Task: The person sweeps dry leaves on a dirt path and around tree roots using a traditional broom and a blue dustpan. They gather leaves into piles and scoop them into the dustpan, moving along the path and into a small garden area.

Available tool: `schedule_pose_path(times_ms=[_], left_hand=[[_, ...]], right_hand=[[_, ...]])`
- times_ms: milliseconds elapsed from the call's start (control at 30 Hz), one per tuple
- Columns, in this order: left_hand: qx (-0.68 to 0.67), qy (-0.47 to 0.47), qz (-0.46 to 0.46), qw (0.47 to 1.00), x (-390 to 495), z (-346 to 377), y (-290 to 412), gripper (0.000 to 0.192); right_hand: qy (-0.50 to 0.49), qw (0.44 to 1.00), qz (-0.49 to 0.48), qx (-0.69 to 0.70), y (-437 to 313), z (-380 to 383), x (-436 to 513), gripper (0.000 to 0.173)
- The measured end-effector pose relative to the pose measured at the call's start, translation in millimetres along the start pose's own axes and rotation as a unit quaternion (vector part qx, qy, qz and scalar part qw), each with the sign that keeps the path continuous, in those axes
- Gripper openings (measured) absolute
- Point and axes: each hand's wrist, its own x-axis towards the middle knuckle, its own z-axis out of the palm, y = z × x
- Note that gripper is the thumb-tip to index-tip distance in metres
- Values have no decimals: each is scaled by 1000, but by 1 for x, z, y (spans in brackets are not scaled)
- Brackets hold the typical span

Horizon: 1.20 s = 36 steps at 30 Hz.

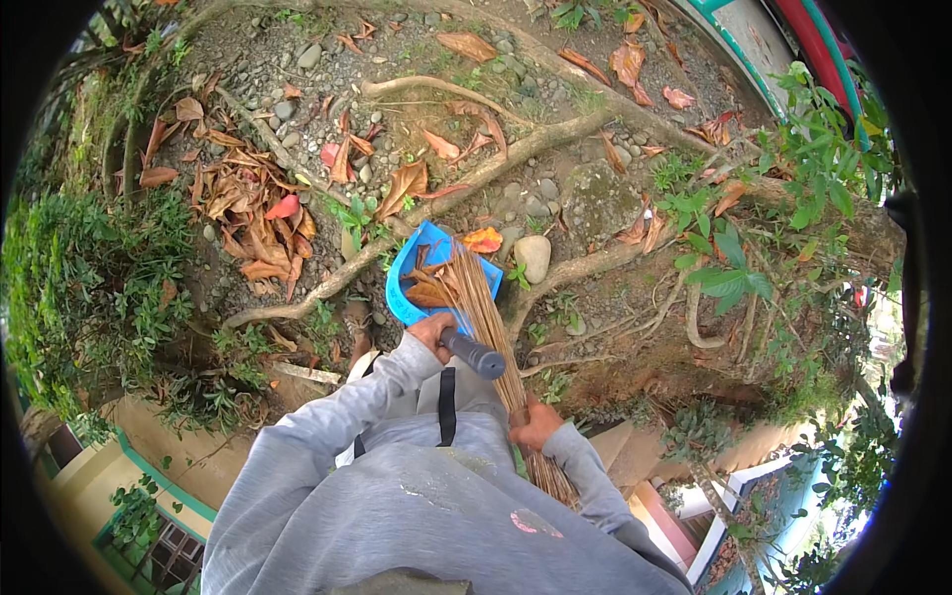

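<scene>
My left hand (433,335) is wrapped around the dark grey handle (476,355) of a blue plastic dustpan (399,286). Brown dry leaves (430,288) lie in the pan. My right hand (537,425) grips a stick broom (500,349) made of thin tan bristles. The broom slants across the right side of the dustpan, and its bristle tips cover part of the pan. An orange and yellow leaf (483,240) shows at the pan's far edge, beside the bristles; whether it touches the pan I cannot tell.
A heap of dry leaves (256,216) lies at the left. Thick tree roots (506,152) cross the stony soil. Right of the dustpan sits a pale rounded stone (532,258). Shrubs (97,282) grow at the left, and leafy plants (732,271) at the right.
</scene>
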Motion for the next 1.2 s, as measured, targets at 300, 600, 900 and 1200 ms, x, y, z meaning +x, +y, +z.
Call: schedule_pose_path(times_ms=[300, 600, 900, 1200], left_hand=[[-39, 159, -65, 984, -90, -228, 23, 31], [381, 126, -189, 896, -106, -393, -85, 20], [147, 89, -108, 979, -70, -407, -50, 16], [207, 24, -114, 972, 48, -309, -62, 25]], right_hand=[[-13, 992, -71, -104, -175, 21, -62, 79], [87, 981, -128, -121, -282, 95, -17, 83], [327, 912, -129, 210, -191, 27, 36, 65], [293, 936, 3, 195, -202, -82, 194, 42]])
